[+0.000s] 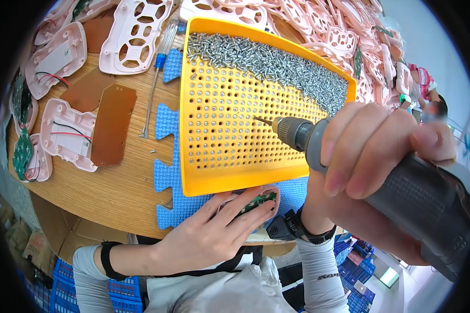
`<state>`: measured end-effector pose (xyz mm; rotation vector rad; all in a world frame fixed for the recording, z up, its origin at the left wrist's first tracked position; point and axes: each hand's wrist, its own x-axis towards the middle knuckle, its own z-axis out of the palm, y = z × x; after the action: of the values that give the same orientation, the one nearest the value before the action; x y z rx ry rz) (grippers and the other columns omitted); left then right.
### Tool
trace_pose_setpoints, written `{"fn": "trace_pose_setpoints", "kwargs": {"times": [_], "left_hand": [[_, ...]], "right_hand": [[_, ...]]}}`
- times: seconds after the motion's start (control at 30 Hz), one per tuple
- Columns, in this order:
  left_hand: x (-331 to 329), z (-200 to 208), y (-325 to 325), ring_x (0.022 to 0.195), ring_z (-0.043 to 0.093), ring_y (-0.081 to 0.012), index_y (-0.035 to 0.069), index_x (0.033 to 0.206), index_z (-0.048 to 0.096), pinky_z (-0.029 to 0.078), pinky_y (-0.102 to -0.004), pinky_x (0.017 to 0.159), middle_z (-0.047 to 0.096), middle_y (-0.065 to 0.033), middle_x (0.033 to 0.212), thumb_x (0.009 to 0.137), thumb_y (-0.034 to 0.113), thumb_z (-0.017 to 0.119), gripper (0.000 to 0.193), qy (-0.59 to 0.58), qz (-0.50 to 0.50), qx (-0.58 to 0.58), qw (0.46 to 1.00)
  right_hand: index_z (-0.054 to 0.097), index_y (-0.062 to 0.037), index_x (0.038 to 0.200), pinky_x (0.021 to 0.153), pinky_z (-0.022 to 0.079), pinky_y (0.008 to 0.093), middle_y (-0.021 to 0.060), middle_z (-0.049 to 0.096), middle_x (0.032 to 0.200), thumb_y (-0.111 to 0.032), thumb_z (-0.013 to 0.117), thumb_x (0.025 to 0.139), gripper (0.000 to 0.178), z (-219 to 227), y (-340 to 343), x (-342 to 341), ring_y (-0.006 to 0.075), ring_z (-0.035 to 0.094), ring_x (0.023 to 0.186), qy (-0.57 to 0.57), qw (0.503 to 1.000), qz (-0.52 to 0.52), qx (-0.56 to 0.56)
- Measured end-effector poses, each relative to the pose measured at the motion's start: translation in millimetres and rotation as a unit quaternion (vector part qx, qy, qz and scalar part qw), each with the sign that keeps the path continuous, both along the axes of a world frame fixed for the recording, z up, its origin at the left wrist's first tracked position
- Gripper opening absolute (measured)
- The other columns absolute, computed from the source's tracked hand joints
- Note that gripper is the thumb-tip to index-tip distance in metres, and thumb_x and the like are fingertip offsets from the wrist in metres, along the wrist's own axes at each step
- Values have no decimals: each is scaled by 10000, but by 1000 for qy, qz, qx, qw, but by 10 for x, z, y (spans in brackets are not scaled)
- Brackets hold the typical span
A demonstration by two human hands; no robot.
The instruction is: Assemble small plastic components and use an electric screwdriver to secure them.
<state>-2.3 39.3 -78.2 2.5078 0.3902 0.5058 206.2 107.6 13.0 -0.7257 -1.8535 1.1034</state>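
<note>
My right hand grips a grey electric screwdriver, raised close to the camera, with its bit pointing left over the yellow perforated screw tray. A heap of small silver screws fills the tray's far part. My left hand lies flat on a pink plastic housing with a green circuit board, pressing it onto the blue foam mat at the table's near edge.
Pink housings with wires, brown boards and green circuit boards lie at the left. White and pink shells pile up at the back. A blue-handled hand screwdriver lies left of the tray. Another person is at the far right.
</note>
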Motion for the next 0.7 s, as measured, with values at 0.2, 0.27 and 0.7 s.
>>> {"fn": "trace_pose_setpoints", "kwargs": {"times": [0.2, 0.27, 0.7], "left_hand": [[23, -24, -8, 1075, 535, -231, 99, 1135, 655, 456, -335, 875, 579, -15, 1214, 740, 190, 553, 418, -8, 31, 25, 999], [23, -8, -16, 1109, 526, -232, 108, 1148, 648, 448, -339, 895, 566, -3, 1231, 762, 195, 552, 407, -9, 30, 26, 999], [-11, -11, -30, 1199, 475, -234, 121, 1187, 622, 412, -360, 944, 507, 22, 1296, 795, 206, 560, 406, 15, 13, 16, 1000]], "right_hand": [[423, -31, 1275, 582, 407, 325, 62, 557, 746, -421, 527, 819, 610, -33, 50, -60, 178, 532, 603, -61, 998, 7, 29], [427, -7, 1256, 586, 413, 313, 53, 559, 751, -620, 536, 774, 787, -106, 75, -80, 174, 548, 609, 32, 999, -13, 13], [411, -11, 974, 489, 514, 283, 80, 597, 651, -119, 569, 871, 218, 120, -802, -256, 174, 592, 522, 179, 960, -195, 93]]}}
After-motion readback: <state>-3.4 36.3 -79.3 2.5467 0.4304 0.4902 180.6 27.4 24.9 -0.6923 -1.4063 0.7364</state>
